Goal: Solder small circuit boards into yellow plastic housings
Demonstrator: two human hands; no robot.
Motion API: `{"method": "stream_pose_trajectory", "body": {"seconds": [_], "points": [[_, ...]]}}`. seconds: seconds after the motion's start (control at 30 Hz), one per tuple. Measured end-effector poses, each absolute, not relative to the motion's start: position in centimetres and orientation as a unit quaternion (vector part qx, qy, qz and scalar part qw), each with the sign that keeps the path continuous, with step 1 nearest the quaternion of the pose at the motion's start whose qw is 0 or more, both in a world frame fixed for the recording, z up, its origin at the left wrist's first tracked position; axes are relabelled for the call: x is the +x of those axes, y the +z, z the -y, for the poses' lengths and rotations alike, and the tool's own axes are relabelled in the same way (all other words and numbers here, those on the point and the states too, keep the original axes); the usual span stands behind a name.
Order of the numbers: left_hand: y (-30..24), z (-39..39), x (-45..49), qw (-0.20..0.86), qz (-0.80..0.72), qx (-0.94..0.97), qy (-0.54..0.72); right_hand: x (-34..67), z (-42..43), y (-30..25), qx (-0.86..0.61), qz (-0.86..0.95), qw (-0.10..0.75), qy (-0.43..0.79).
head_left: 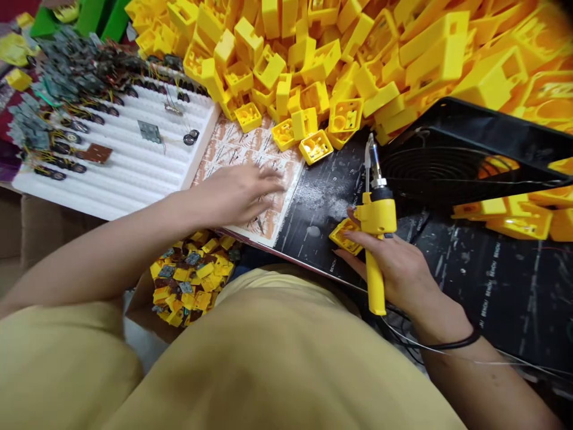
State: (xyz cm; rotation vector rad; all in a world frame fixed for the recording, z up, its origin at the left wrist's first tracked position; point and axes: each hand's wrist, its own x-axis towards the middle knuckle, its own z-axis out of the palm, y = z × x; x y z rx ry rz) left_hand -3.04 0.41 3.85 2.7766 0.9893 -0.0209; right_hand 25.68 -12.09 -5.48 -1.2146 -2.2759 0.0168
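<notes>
In the head view, my right hand (400, 263) grips a yellow soldering gun (375, 263), its metal tip pointing up and away from me. The fingertips of the same hand are also on a small yellow plastic case (345, 235) just above the black bench surface. My left hand (242, 192) hovers over or rests on a brown-and-white printed sheet (286, 206); which of the two I cannot tell. Its fingers stretch to the right, slightly blurred, and no object shows in them. Several loose yellow cases (316, 147) lie beyond both hands.
A big heap of yellow cases (304, 60) fills the back. At left, a white ribbed foam tray (147, 173) carries circuit boards and wired round parts. A black-framed fan (447, 155) stands at right. Below the bench edge is a box of cases and boards (197, 278).
</notes>
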Motion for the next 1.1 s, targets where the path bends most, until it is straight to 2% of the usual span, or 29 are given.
{"method": "stream_pose_trajectory", "body": {"seconds": [0.1, 0.2, 0.33, 0.43, 0.57, 0.63, 0.7, 0.77, 0.93, 1.03, 1.1], "points": [[0.5, -3.8, 2.5, -0.004, -0.3, 0.954, -0.022, 25.7, 12.1, -5.2, -0.459, 0.844, 0.277, 0.023], [-1.2, -6.0, 5.3, -0.007, -0.266, 0.962, -0.056, 25.9, 12.2, -4.6, -0.465, 0.839, 0.274, 0.062], [-1.2, -4.9, 3.7, 0.076, -0.143, 0.983, -0.083, 25.9, 12.1, -4.2, -0.459, 0.836, 0.284, 0.104], [-0.4, -2.8, 0.6, 0.167, -0.106, 0.977, -0.074, 25.7, 11.9, -4.0, -0.457, 0.836, 0.292, 0.078], [0.5, -1.0, -2.2, 0.212, -0.257, 0.943, 0.02, 25.8, 11.2, -2.9, -0.444, 0.854, 0.257, 0.08], [0.3, -0.2, -2.3, 0.186, -0.363, 0.911, 0.068, 26.1, 11.0, -2.3, -0.428, 0.867, 0.24, 0.093], [-0.2, 1.0, -1.6, 0.145, -0.407, 0.899, 0.072, 26.3, 10.8, -2.0, -0.406, 0.879, 0.231, 0.097], [-0.9, 2.1, -0.8, 0.124, -0.381, 0.915, 0.05, 26.1, 10.7, -2.1, -0.401, 0.886, 0.226, 0.062], [-1.9, 3.4, 0.8, 0.166, -0.252, 0.952, 0.039, 24.4, 10.5, -2.8, -0.502, 0.827, 0.172, -0.186], [-1.5, 3.0, 0.6, 0.159, -0.212, 0.964, 0.032, 23.9, 10.4, -2.5, -0.501, 0.83, 0.155, -0.189], [-0.6, 1.7, -0.9, 0.134, -0.252, 0.957, 0.05, 24.4, 10.4, -2.1, -0.492, 0.839, 0.167, -0.162]]}}
